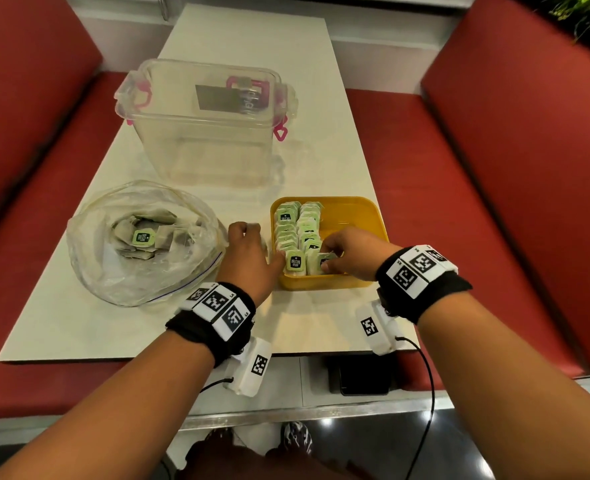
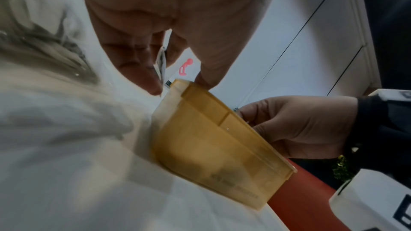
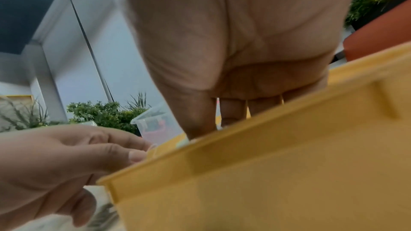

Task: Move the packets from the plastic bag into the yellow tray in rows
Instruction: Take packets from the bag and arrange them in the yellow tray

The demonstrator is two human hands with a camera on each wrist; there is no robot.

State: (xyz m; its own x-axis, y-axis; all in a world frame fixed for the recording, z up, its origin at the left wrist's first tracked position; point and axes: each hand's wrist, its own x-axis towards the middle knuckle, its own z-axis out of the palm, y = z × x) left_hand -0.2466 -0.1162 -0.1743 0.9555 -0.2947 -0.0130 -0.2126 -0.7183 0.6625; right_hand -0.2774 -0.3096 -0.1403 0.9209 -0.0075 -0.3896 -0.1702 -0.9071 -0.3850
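Observation:
A clear plastic bag lies open on the table's left, with several green-labelled packets inside. To its right stands the yellow tray, also seen in the wrist views, with two rows of upright packets along its left side. My left hand is beside the tray's left wall, its fingers curled on a thin packet and its thumb at the tray's near-left corner. My right hand reaches into the tray and pinches a packet at the near end of the second row.
A large clear lidded container with pink clasps stands behind the bag and tray. Red bench seats flank the white table. The tray's right half shows bare yellow floor.

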